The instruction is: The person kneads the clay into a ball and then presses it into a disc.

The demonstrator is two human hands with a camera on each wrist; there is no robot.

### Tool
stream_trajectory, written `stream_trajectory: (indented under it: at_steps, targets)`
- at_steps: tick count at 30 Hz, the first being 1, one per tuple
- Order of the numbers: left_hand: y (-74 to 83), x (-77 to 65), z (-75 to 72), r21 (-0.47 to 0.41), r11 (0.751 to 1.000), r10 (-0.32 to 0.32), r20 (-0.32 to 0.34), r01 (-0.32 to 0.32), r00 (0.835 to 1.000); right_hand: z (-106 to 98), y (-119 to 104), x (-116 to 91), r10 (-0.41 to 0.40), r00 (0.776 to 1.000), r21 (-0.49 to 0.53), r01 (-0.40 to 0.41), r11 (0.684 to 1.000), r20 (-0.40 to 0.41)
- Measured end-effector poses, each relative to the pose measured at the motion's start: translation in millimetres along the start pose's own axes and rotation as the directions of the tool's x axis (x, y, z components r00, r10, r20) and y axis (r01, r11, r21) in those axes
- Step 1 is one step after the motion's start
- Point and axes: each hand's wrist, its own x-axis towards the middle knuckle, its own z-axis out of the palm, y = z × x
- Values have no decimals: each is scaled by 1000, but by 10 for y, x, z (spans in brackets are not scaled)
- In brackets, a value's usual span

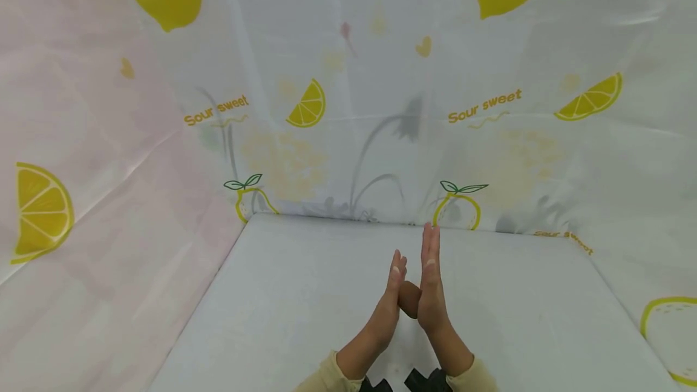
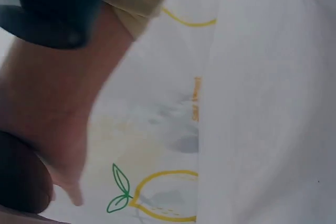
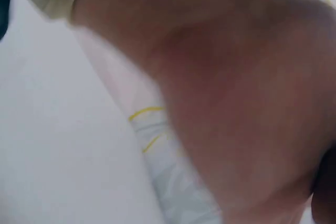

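Note:
A smooth, rounded brown lump, perhaps clay, is pressed between two facing palms above the white table. My left hand touches its left side, fingers straight and pointing up and away. On the other side, my right hand stands with long straight fingers and its palm against the lump. In the left wrist view the lump shows dark at the lower left, beside a blurred hand. Only a dark edge of the lump appears in the right wrist view, where a blurred hand fills much of the picture.
The white tabletop spreads around and beyond the hands. Lemon-printed cloth hangs behind it and along both sides. Dark wrist straps and pale sleeves sit at the lower edge.

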Motion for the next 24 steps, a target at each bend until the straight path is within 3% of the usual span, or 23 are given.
stream_trajectory:
  at_steps: [4,7,12,18,24]
  targets:
    - [101,-17,-41,9,1000,17,-21,-17,1000,7,102,-90,116,993,33,-117,993,15]
    - [158,2,-81,27,1000,15,-69,-13,997,83,145,-203,95,995,-2,-95,995,31]
    - [145,57,-127,37,999,-6,-118,11,993,222,85,-308,-22,999,-97,25,995,37]
    - [-11,73,-97,33,998,-46,-72,48,996,206,-39,-209,-67,998,-104,68,992,18]
    - [-62,32,-51,48,999,-6,-19,7,1000,64,-12,-51,43,999,-19,-43,999,0]
